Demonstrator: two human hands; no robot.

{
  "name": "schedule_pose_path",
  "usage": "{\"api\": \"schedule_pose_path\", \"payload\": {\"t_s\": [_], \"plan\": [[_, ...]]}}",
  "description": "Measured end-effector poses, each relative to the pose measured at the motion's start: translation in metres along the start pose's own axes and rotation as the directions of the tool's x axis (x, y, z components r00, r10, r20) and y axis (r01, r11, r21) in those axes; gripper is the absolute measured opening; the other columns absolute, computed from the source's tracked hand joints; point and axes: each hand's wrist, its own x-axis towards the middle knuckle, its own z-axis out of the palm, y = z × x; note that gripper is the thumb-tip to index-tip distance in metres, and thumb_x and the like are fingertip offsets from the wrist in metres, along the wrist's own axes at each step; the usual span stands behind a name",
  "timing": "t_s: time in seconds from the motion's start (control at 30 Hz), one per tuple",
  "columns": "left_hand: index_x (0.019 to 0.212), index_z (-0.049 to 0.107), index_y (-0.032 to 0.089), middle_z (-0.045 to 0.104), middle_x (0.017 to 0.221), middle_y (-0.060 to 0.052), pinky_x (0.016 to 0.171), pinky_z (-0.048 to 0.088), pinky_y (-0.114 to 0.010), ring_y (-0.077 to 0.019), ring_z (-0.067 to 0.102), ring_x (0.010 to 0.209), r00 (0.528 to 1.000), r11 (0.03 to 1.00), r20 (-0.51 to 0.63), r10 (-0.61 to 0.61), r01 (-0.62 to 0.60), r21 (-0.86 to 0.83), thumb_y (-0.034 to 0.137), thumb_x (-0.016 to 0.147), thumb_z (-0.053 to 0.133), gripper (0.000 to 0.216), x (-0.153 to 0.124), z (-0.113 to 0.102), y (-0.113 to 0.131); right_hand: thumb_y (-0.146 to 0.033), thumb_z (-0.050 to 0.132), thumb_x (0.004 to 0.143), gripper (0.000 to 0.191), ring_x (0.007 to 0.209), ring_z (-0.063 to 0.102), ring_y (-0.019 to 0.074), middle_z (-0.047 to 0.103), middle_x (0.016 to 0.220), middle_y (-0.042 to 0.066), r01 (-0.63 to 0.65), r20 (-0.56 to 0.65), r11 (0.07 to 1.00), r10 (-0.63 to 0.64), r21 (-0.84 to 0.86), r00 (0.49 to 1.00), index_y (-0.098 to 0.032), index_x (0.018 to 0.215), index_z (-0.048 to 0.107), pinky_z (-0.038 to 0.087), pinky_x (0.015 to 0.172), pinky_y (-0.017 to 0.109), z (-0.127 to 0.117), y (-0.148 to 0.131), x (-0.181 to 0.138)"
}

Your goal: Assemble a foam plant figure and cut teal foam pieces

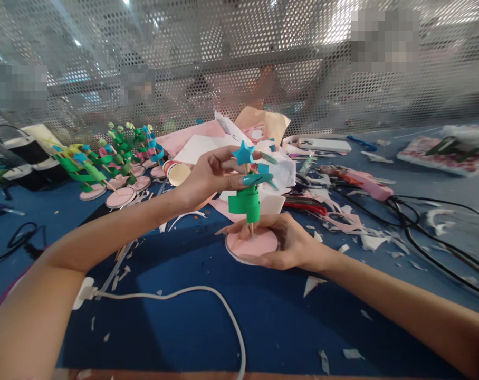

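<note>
A paper tree craft stands upright in front of me, with a curled green paper strip on a thin wooden stick. At its top sits a blue paper star. My left hand pinches the upper part just beneath the star; its long teal nails partly cover the spot. Below, the stick meets a round pink base, and my right hand grips that disc by its edge, thumb in front and fingers behind.
Finished-looking crafts on pink discs cluster at left. A pink glue gun, red cutter, white phone and black cables lie right. Paper sheets and scraps are behind. A white cable crosses the front. Perforated metal rises behind.
</note>
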Motion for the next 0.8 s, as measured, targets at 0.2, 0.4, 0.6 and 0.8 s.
{"api": "schedule_pose_path", "payload": {"t_s": [0.2, 0.4, 0.6, 0.8], "plan": [[0.095, 0.063, 0.018, 0.067, 0.073, 0.002, 0.07, 0.055, -0.028, -0.0171, 0.067, 0.077, 1.0, 1.0, -0.01, -0.017, 0.017, 0.018, 0.037, 0.052, 0.081, 0.05, -0.0002, -0.0023, -0.0014, -0.029, 0.072, 0.06, 0.027, 0.102, 0.061, 0.0252, 0.068, 0.105, 0.011, -0.005, -0.019, 1.0, 0.005, -0.029, 1.0, -0.016, 0.08, 0.06, 0.046, 0.087, 0.035, 0.0017, -0.0028, 0.0015], [0.09, 0.064, 0.019, 0.069, 0.077, 0.002, 0.072, 0.055, -0.029, -0.0182, 0.068, 0.081, 1.0, 1.0, 0.007, -0.017, 0.017, -0.013, 0.039, 0.049, 0.082, 0.049, 0.0007, -0.0021, -0.0007, -0.027, 0.072, 0.06, 0.025, 0.102, 0.062, 0.0247, 0.068, 0.105, 0.011, 0.002, -0.016, 1.0, -0.002, -0.015, 1.0, -0.017, 0.077, 0.058, 0.047, 0.086, 0.034, 0.002, -0.0027, 0.0027], [0.089, 0.065, 0.019, 0.07, 0.079, 0.001, 0.069, 0.056, -0.028, -0.018, 0.068, 0.079, 1.0, 1.0, 0.007, 0.009, -0.009, -0.004, 0.039, 0.05, 0.082, 0.047, 0.0014, -0.0023, -0.0012, -0.028, 0.072, 0.061, 0.024, 0.1, 0.062, 0.024, 0.068, 0.104, 0.011, -0.004, -0.03, 1.0, 0.003, -0.024, 1.0, -0.017, 0.077, 0.059, 0.046, 0.086, 0.034, 0.0032, -0.0034, 0.0028], [0.088, 0.064, 0.018, 0.07, 0.081, 0.001, 0.07, 0.056, -0.029, -0.019, 0.068, 0.08, 1.0, 1.0, 0.011, 0.005, -0.005, 0.004, 0.041, 0.048, 0.082, 0.05, 0.0016, -0.0032, -0.0009, -0.027, 0.071, 0.061, 0.024, 0.099, 0.062, 0.0234, 0.067, 0.106, 0.011, -0.003, -0.023, 0.999, 0.002, -0.036, 1.0, -0.017, 0.078, 0.059, 0.045, 0.087, 0.034, 0.0021, -0.0031, 0.0021]]}}
